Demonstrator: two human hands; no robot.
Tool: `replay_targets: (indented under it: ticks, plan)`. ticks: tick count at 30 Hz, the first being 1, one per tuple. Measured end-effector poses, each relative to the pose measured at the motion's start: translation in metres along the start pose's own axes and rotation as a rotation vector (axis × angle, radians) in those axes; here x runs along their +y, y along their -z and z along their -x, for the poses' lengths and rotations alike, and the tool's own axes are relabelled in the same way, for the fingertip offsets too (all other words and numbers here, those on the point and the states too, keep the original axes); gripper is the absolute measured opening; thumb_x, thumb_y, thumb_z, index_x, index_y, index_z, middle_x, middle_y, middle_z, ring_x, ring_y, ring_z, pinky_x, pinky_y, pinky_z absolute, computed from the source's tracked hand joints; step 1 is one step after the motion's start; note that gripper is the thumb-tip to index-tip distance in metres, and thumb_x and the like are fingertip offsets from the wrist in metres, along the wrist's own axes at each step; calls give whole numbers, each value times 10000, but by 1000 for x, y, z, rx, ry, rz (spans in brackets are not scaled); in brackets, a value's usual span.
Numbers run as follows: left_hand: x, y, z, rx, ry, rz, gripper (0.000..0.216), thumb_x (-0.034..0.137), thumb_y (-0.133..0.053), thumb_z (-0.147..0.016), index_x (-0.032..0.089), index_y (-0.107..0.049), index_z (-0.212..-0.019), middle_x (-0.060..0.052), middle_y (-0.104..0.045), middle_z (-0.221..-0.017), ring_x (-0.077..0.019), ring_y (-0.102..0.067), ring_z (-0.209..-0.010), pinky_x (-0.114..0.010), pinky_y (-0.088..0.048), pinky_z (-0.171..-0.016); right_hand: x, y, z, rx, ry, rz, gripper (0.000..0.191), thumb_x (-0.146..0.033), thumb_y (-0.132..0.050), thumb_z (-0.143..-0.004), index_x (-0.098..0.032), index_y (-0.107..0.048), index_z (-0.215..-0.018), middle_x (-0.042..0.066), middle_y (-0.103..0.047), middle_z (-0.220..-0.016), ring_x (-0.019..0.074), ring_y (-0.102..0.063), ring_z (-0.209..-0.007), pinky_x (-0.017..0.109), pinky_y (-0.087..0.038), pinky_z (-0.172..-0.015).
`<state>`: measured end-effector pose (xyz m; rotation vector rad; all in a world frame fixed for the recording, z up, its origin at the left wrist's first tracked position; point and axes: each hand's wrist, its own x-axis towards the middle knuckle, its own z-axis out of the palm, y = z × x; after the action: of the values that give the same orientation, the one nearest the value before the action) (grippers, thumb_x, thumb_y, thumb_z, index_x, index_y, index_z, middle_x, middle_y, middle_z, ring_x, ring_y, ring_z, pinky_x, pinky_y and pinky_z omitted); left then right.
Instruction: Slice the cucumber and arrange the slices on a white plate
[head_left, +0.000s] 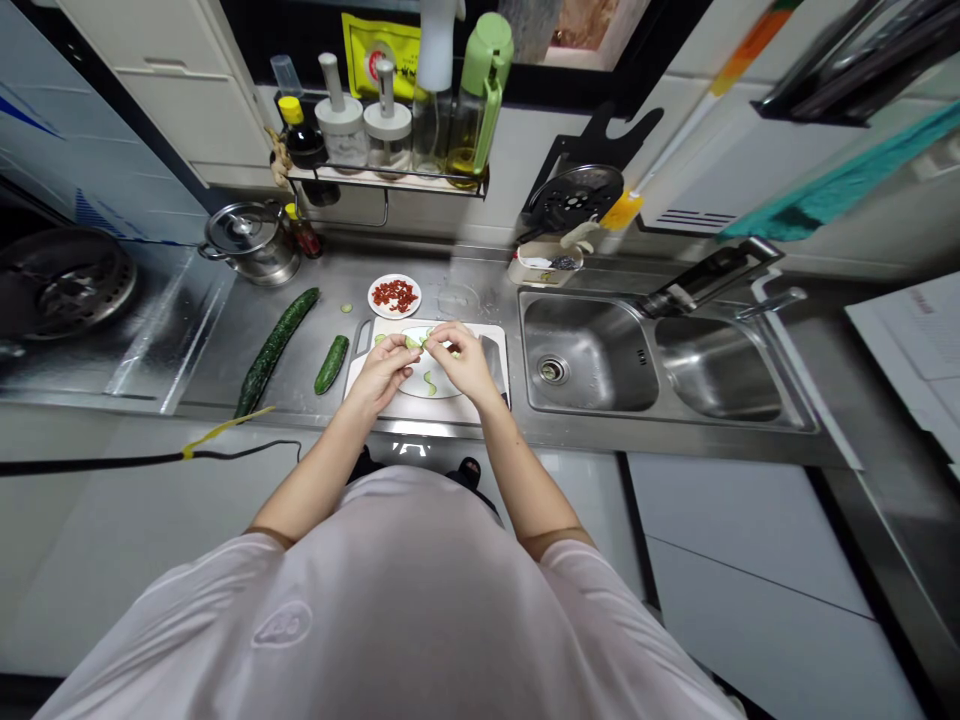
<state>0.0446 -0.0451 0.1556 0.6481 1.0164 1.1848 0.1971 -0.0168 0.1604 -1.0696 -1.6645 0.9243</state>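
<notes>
Over a white plate (pixel 450 385) on the cutting board (pixel 491 400), my hands meet with fingertips close together. My left hand (pixel 386 370) pinches a pale green cucumber slice (pixel 411 343). Thumb and forefinger of my right hand (pixel 459 358) close on a thin green bit of the cucumber near that slice. A curled cucumber piece (pixel 430 382) lies on the plate below them. To the left of the board rest a short cut cucumber (pixel 331 364) and a long whole cucumber (pixel 277 350). A knife blade (pixel 491 358) shows at the board's right side, partly hidden by my right hand.
Behind the board stands a small plate of chopped red pieces (pixel 395 296). A lidded pot (pixel 251 242) is at the back left, and a double sink (pixel 589 350) lies to the right. Bottles and jars fill a wall rack (pixel 390 180). A black cable (pixel 150 463) crosses at left.
</notes>
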Motion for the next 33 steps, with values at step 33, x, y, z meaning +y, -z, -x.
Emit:
replay_targets:
  ticks: [33]
  plan:
    - [-14, -10, -6, 172, -492, -201, 294, 220, -735, -653, 186, -501, -827, 54, -572, -668, -57, -540, -580, -178, -423, -592, 7, -2, 4, 6, -3, -42, 163, -330, -612, -808, -200, -626, -709, 23, -623, -881, 159, -581, -891, 264, -434, -700]
